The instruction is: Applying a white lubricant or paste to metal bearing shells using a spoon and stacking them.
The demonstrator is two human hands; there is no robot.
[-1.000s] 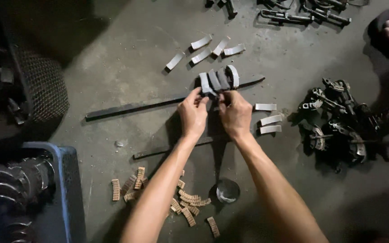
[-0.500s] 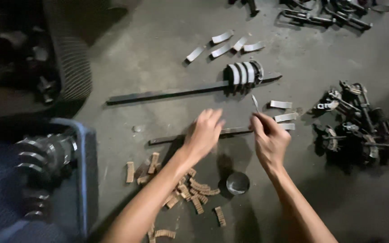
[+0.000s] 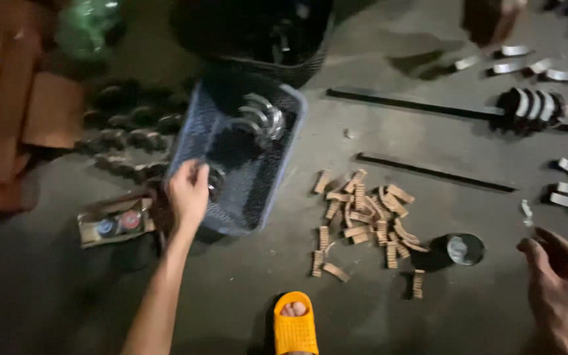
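Left hand (image 3: 189,194) grips the blue basket (image 3: 283,174) rim (right hand (image 3: 560,273) hovers open).

The left hand (image 3: 189,192) reaches over the near rim of a blue plastic mesh basket (image 3: 277,171) on the grey concrete floor (image 3: 231,296). The right hand (image 3: 560,273) hovers open, empty, near a small round dark metal cup (image 3: 465,249). Ribbed tan blocks (image 3: 366,213) lie scattered between them, above an orange rubber slipper (image 3: 295,325).
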